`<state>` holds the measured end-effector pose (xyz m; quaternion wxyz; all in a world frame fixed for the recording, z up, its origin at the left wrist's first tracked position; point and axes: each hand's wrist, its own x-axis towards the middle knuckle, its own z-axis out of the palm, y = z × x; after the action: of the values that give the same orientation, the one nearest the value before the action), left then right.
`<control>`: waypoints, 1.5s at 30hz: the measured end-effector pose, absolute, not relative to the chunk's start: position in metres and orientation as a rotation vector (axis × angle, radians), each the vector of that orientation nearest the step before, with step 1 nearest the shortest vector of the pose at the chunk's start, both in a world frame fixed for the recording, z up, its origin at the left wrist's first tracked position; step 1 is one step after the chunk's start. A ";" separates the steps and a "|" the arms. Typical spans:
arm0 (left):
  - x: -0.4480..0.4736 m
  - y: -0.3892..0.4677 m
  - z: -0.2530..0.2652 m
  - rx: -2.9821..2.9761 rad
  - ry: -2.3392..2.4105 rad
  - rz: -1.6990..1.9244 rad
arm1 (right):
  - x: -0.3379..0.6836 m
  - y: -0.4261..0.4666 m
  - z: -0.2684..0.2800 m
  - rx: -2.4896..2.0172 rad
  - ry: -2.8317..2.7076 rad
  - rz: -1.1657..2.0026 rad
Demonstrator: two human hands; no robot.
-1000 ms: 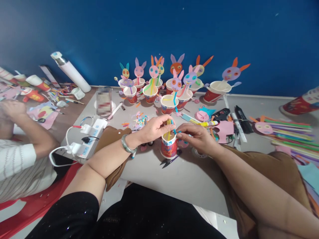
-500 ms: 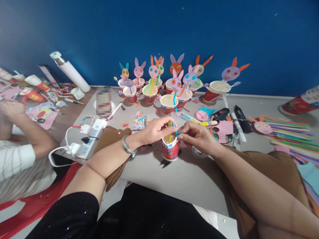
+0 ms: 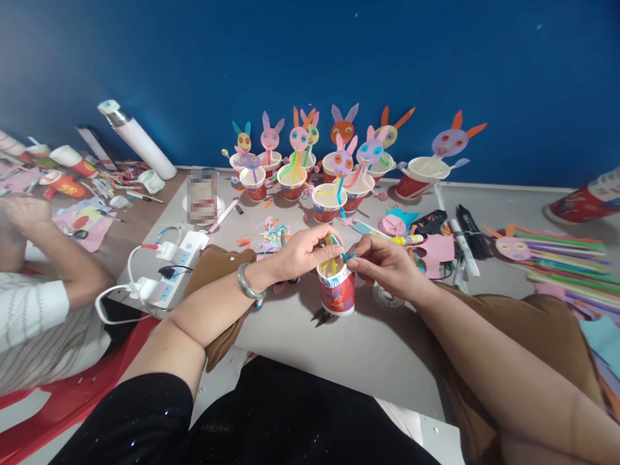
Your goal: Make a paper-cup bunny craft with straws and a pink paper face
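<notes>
A red paper cup (image 3: 338,298) with a pale rim stands slightly tilted on the grey table in front of me. Yellow pipe cleaner (image 3: 330,265) shows inside it. My left hand (image 3: 312,250), a bangle on its wrist, curls over the cup's far left rim, its fingers closed around the upper part of a blue pipe cleaner. Between thumb and forefinger, my right hand (image 3: 382,261) pinches the blue pipe cleaner (image 3: 347,257) at the cup's right rim. The left fingertips are partly hidden, and so is the inside of the cup.
Behind stand several paper cups with paper rabbit heads (image 3: 371,150). To the right lie markers (image 3: 464,247), pink paper (image 3: 437,254) and a bundle of coloured pipe cleaners (image 3: 566,252). At left are a power strip (image 3: 179,268), a white flask (image 3: 145,145) and another person's arm (image 3: 68,252).
The cup has shifted a little to the right and tilted. Both hands stay close together at its rim, and the blue pipe cleaner's end sits slightly further right.
</notes>
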<state>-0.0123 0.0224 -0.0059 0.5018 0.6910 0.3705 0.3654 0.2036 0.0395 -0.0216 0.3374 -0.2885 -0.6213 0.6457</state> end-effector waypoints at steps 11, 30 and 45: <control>-0.011 0.023 -0.003 1.532 0.862 0.868 | 0.205 0.044 -0.020 -0.754 -1.533 1.859; -0.011 0.024 -0.003 1.436 0.878 0.891 | 0.213 0.049 -0.024 -0.685 -1.520 2.023; -0.008 0.023 0.003 1.419 0.850 0.855 | 0.206 0.037 -0.014 -0.733 -1.545 1.880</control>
<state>-0.0083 0.0231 0.0026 0.5970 0.6114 0.3663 0.3683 0.2059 0.0374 -0.0142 0.2956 -0.2756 -0.5806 0.7068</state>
